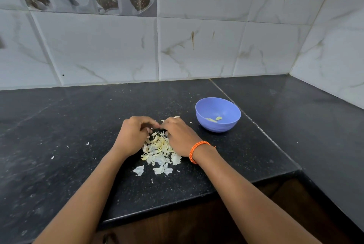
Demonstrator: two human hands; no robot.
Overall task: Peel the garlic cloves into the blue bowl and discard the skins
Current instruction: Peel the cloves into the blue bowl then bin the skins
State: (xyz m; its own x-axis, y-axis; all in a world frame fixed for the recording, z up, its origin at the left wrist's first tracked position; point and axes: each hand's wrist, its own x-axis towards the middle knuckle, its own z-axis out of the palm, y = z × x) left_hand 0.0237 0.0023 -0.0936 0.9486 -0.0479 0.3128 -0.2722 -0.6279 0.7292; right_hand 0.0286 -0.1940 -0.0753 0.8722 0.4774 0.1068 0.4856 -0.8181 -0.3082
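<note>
A: What is being worked at this moment?

B: A clove appears to be worked between the two hands, held low over the heap of skins (160,150) on the black counter (59,125). The clove itself cannot be made out; it is hidden by the fingers.

A: How is the step best done?

B: The skin should be nicked at one end and drawn off in strips, with the clove kept above the heap so that the scraps are dropped onto it and not scattered. A few flakes are already strewn to the left. Once bare, the clove is to be carried to the blue bowl (217,104), which is set just to the right of the hands, apart from them.

A: And the grip?

B: The left hand (132,135) is curled, its fingertips brought to meet those of the right hand (180,135), which is curled likewise. Something small seems to be pinched where they meet, but what is held cannot be told with certainty. An orange cord bracelet (197,151) is worn on the right wrist.

A: How far along is the task judged to be?

B: A couple of peeled cloves (214,119) are seen in the bowl, and the skins are not yet discarded.
</note>
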